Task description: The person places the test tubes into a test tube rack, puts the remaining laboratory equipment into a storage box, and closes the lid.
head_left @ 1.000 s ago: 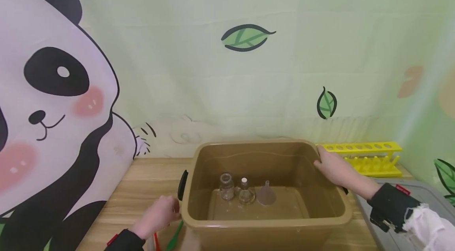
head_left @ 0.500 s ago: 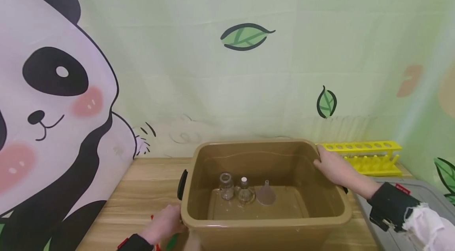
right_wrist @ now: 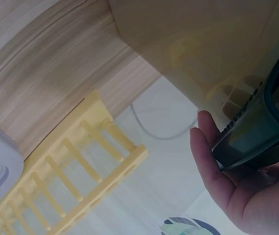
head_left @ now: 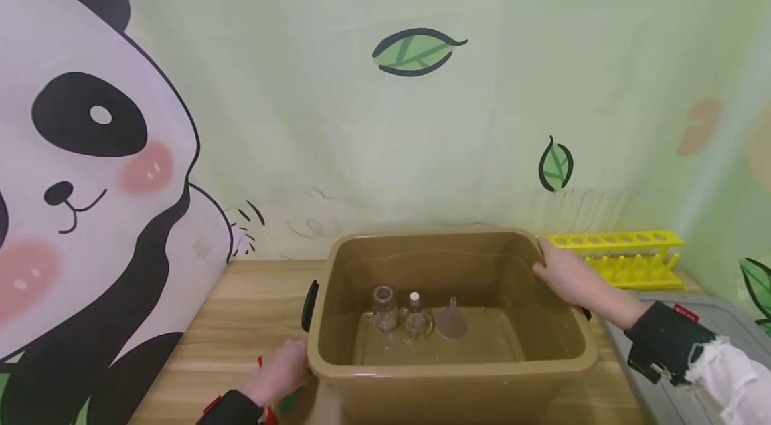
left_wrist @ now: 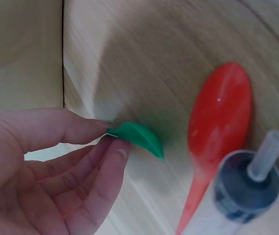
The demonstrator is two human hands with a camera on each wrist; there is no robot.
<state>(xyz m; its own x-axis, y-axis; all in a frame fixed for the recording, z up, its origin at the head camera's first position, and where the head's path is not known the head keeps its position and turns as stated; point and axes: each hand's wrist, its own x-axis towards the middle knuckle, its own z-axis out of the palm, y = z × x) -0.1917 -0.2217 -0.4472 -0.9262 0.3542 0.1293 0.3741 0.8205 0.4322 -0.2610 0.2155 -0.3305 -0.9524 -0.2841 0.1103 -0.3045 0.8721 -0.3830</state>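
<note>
My left hand (head_left: 278,371) is low beside the left wall of a brown plastic bin (head_left: 446,370). In the left wrist view its thumb and fingertips pinch a green spoon (left_wrist: 138,137) near the wooden tabletop; most of the spoon's handle is hidden. Just right of it are a red spoon (left_wrist: 222,107) and a syringe (left_wrist: 244,191). My right hand (head_left: 569,274) is at the bin's right rim. The right wrist view has its fingers curled around the bin's black handle (right_wrist: 254,134). Inside the bin stand a glass jar (head_left: 385,308), a small white-capped flask (head_left: 417,319) and an upturned funnel (head_left: 452,323).
A yellow test-tube rack (head_left: 638,283) stands behind the right forearm, against the patterned wall cloth. On the right lies a grey plastic lid (head_left: 723,331). Another black handle (head_left: 310,306) sits on the bin's left side.
My left hand has moved right and down toward the bin and taken hold of the green spoon. The right hand keeps its place on the bin. The head view has tilted slightly.
</note>
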